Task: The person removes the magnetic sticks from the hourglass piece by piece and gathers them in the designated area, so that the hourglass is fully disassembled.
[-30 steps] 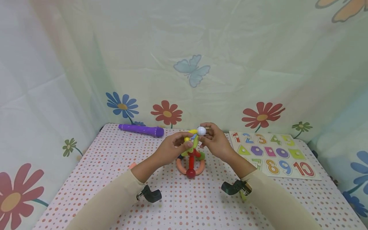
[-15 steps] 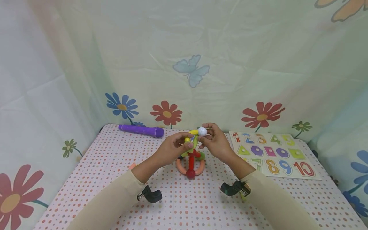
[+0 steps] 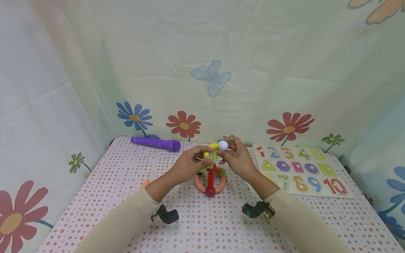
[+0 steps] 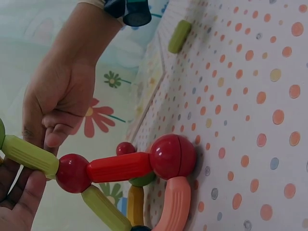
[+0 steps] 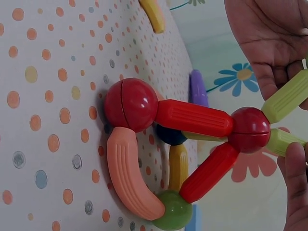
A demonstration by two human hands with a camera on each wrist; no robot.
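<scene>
A toy built of sticks and balls stands on the dotted table, its front red ball [image 3: 210, 191] resting low between salmon curved sticks. My left hand [image 3: 186, 165] pinches the upper part by a lime stick [image 4: 31, 156], close beside a small yellow piece [image 3: 206, 154]. My right hand [image 3: 238, 160] holds a white ball [image 3: 223, 145] at the end of a yellow curved stick [image 3: 213, 145]; its thumb is near another lime stick [image 5: 284, 142]. Below them, red sticks [image 5: 195, 118] meet at a dark red ball [image 5: 249, 130]. Fingers hide some upper joints.
A purple toy microphone [image 3: 155, 143] lies at the back left. A number and shape puzzle board [image 3: 290, 181] is at the right. Salmon [image 3: 146, 182] and yellow [image 5: 154, 15] sticks lie by the left forearm; a lime stick [image 4: 179, 36] lies by the right. Printed cloth hangs behind.
The white ball and my right hand have shifted slightly right and down. My left hand has stayed almost still, and the toy's base has not moved.
</scene>
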